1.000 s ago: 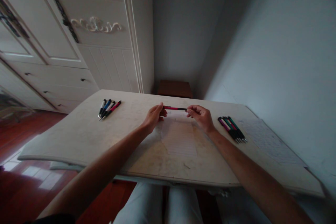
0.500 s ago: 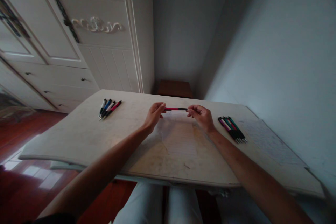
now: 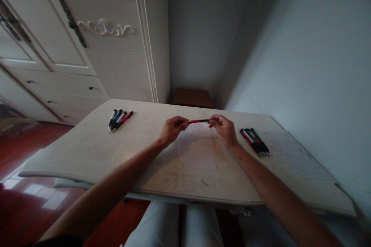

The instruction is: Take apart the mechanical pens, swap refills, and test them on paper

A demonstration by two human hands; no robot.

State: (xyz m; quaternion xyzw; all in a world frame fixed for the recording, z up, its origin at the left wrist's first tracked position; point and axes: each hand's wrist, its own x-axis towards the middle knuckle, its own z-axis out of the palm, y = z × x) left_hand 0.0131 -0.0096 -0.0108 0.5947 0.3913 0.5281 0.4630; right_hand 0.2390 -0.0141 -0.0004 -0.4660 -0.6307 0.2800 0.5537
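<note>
A red and black pen [image 3: 198, 121] is held level above the table, its two ends between my hands. My left hand [image 3: 172, 129] is closed on the left end, and the fingertips of my right hand [image 3: 222, 126] pinch the black right end. Below the pen lies a lined sheet of paper [image 3: 197, 150]. Off to the left rests a loose group of several pens [image 3: 119, 120], white, blue and red with black grips. On the right, several more pens [image 3: 255, 142] lie side by side in a slanted row.
The white table [image 3: 87, 150] has a worn surface. At its right edge, by the wall, a written sheet [image 3: 295, 154] lies flat. A white cabinet [image 3: 121, 65] stands behind on the left, and a brown wooden box-like piece [image 3: 192, 97] sits beyond the far edge.
My left hand has shifted its hold on the pen's left end, the fingers now closer together around it. The pen tilts slightly, its right end a little higher. The pens on the table stay put.
</note>
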